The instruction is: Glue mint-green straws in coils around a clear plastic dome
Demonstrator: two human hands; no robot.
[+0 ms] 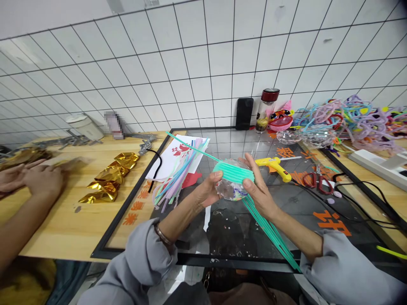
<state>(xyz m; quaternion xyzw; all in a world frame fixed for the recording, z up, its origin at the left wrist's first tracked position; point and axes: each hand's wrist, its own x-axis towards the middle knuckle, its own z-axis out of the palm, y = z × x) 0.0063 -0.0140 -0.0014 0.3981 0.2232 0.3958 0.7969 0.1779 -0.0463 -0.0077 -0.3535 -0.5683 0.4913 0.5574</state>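
Both hands hold up a clear, round plastic piece [229, 191] over the dark board. Teal strips [234, 171] lie side by side across its upper part, and one long strip [193, 147] sticks out to the upper left. My left hand [208, 188] grips the left edge, its thumb on the strips. On the right edge, my right hand [259, 188] presses with its thumb, fingers behind the piece. A bundle of long teal strips [270, 233] slants from below my right hand to the board's front edge. Just right of that hand lies a yellow hot glue gun [275, 166].
Pastel strips [178, 180] lie on white paper [163, 159]. Red-handled scissors [318, 180], cables and a power strip [378, 165] are right. A phone [244, 113], bottle [267, 110] and tangled strips [346, 118] line the back. Gold foil [111, 178] and another person's hands [41, 178] are left.
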